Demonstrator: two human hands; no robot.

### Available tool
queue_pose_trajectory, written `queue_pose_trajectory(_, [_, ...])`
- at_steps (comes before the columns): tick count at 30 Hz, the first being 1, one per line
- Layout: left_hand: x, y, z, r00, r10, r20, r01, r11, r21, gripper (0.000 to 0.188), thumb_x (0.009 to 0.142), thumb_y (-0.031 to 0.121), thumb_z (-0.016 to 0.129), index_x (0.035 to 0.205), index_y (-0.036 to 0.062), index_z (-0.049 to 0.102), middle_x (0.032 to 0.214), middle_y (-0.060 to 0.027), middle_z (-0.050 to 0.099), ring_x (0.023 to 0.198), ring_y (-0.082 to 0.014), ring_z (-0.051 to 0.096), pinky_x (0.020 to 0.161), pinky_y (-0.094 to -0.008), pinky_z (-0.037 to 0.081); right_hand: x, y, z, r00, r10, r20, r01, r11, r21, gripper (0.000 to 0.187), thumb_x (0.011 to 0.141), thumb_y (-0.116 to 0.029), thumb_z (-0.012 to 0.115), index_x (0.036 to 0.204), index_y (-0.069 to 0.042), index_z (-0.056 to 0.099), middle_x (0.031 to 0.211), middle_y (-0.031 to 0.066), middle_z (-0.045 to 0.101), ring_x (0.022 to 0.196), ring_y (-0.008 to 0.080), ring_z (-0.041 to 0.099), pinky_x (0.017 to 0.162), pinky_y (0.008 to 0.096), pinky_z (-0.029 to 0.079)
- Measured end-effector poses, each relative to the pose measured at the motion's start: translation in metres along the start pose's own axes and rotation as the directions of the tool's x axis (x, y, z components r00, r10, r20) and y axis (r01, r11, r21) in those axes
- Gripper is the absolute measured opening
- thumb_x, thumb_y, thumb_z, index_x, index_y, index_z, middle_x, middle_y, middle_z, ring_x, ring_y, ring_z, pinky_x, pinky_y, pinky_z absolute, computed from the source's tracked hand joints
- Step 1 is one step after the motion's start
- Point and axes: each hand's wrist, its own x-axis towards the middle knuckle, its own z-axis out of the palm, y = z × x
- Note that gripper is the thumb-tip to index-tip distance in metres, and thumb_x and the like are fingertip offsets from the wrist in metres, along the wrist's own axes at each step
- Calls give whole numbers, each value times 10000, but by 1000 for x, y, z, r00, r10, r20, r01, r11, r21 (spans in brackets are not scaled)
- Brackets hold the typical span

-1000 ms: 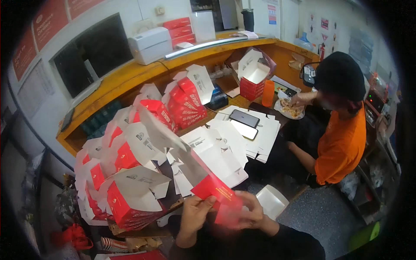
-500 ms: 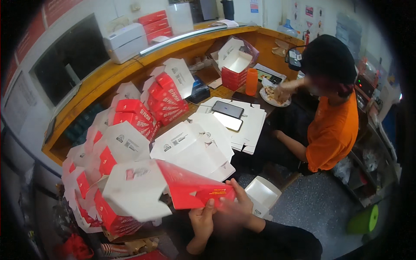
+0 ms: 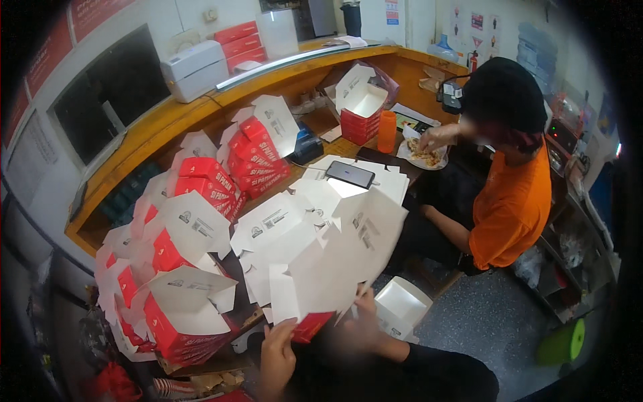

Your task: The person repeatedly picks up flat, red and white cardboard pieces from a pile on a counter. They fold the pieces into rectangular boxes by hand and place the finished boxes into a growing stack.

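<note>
A partly folded cardboard food box (image 3: 335, 268), white inside and red outside, stands tilted before me with its long flap raised over the table. My left hand (image 3: 278, 355) is closed on its lower left edge, thumb against the red side. At the lower right edge, my right hand (image 3: 368, 328) grips the box with its fingers; part of this hand is smeared. Flat white box blanks (image 3: 274, 218) lie just beyond. To the left rise several stacks of folded, open red-and-white boxes (image 3: 191, 308).
An open white box (image 3: 404, 305) sits at my right. A phone (image 3: 350, 174) lies on more blanks. Across the table, a person in an orange shirt (image 3: 512, 208) reaches into a plate of food (image 3: 425, 153) beside an orange bottle (image 3: 387, 132). A green bin (image 3: 561, 343) stands on the floor.
The box in my hands has swung right, from over the left stacks to over the blanks, turning its white inside up. My left hand has moved left. The other person's hand has shifted over the plate.
</note>
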Motion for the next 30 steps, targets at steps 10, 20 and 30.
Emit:
queue_pose_trajectory(10, [-87,18,-14,968,-195,160,231,938,-256,291,893,234,468,964,-37,546,848,-176,583,802,-284,568,712,-352,433,59,-71,-23,813,113,571,-231,963,137,303,765,-245,655,1034,-116,602,1343,188,249,1278,396,175,1005,479,221])
queue_pose_trajectory(20, [-115,-19,-3,840,-444,314,517,831,-207,303,904,270,461,907,-14,567,728,-68,583,724,-109,515,657,-270,430,40,-74,5,400,260,879,-327,936,-128,306,764,-230,643,1000,-98,500,1364,234,168,1256,495,114,1004,512,217])
queue_pose_trajectory(30, [-135,-64,23,804,-476,355,593,679,-432,379,894,355,469,976,-1,573,850,-29,599,810,-127,540,719,-296,438,36,-85,15,644,355,678,-313,931,-190,277,747,-112,647,944,-27,472,1279,237,271,1166,419,350,926,390,361])
